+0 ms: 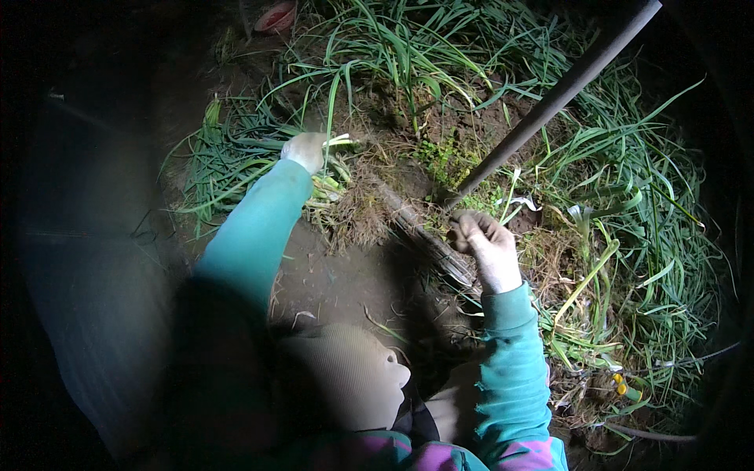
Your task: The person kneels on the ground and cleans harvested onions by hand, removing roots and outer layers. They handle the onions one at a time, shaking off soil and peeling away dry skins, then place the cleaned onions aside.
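My left hand point(305, 152), in a pale glove, is closed around a few leafy green stalks point(339, 140) whose white lower ends stick out to its right. It rests over a heap of long green leaves point(235, 156), perhaps leeks or garlic greens. Brown fibrous roots point(360, 218) spread from the heap's right side. Nearer the middle, my right hand point(483, 238), also gloved and soiled at the fingers, has its fingers curled. Whether it pinches something small cannot be made out. Just beyond its fingertips is the lower end of a long pole point(548, 112), slanting up to the right.
Leafy green plants point(660, 206) cover the ground at the right and far side. A split pole-like piece point(436, 250) lies on the soil between my hands. A yellow-and-green fitting point(626, 387) sits lower right near dark tubing point(654, 434). Dark sheeting point(88, 235) spans the left; a red bowl point(277, 17) is far off.
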Motion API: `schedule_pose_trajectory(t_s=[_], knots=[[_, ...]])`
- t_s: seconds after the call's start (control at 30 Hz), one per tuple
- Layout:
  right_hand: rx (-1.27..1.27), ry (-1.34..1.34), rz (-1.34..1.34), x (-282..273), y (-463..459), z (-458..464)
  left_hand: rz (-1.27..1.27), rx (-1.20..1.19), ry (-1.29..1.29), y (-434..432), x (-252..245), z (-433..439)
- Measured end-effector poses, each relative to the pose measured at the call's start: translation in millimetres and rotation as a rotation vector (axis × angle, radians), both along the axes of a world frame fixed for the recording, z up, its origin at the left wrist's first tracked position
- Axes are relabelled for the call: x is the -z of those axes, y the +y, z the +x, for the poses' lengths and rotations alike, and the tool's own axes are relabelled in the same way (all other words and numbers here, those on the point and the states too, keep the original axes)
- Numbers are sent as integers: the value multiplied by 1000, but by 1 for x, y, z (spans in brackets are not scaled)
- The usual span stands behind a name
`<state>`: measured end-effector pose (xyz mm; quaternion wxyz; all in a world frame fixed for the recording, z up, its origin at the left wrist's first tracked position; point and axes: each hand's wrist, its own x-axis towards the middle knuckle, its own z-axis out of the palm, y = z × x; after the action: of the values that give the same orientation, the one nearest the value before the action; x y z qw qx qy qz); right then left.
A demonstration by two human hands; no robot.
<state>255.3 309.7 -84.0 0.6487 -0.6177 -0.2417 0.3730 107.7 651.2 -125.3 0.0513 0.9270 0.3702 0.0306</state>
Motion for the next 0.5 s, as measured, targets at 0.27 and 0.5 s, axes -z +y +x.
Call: schedule_pose_trajectory(t_s=[0.27, 0.5], knots=[[-213, -129, -205, 18, -1, -21, 39, 205, 133, 8, 42, -6], [-500, -105, -66, 15, 18, -73, -165, 376, -279, -84, -51, -17]])
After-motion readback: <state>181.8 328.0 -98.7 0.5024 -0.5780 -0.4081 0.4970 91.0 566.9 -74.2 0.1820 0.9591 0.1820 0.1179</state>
